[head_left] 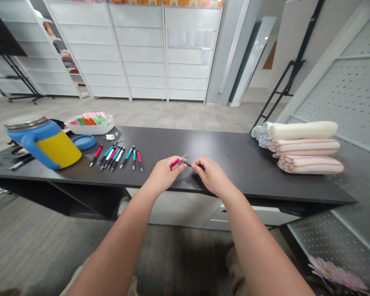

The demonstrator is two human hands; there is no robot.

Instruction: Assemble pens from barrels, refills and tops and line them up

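My left hand (167, 172) pinches a red pen barrel (175, 163) with a thin, pointed metallic piece standing out of its upper end. Between the fingertips of my right hand (207, 172) is a slim black pen part (188, 164), its near end hidden by the fingers. Both hands hover close together above the front of the dark desk (234, 176). To their left lie several click pens (113, 157) in red, teal and white with black grips. A tiny dark piece (228, 155) rests on the desktop to the right, too small to name.
On the left stand a large blue-and-yellow mug (57, 146), a blue round lid (84, 142) and a white basket (92, 128) of colourful wrapped items. Rolled towels (308, 148) are stacked at the right end. White cabinets (138, 53) line the back wall.
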